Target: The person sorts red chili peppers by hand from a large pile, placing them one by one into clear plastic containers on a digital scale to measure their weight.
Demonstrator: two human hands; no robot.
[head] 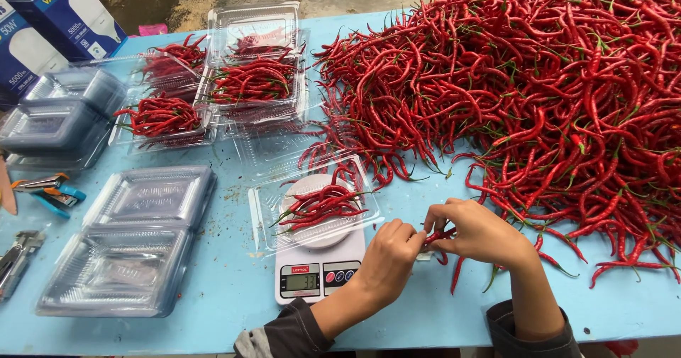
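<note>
My left hand [389,256] and my right hand [474,232] meet just right of a white kitchen scale [318,271], both pinching the same red chili [438,236] between their fingertips. On the scale sits an open clear plastic container [268,209] with a few red chilies [320,205] in it. A huge pile of red chilies [539,81] covers the right half of the blue table [234,287], and a few loose ones lie by my right wrist.
Filled clear containers of chilies [252,80] stand at the back centre. Stacks of empty clear containers [131,248] lie at left, more [60,113] farther back. Staplers [50,191] rest at the left edge. Blue light-bulb boxes [67,10] stand in the far-left corner.
</note>
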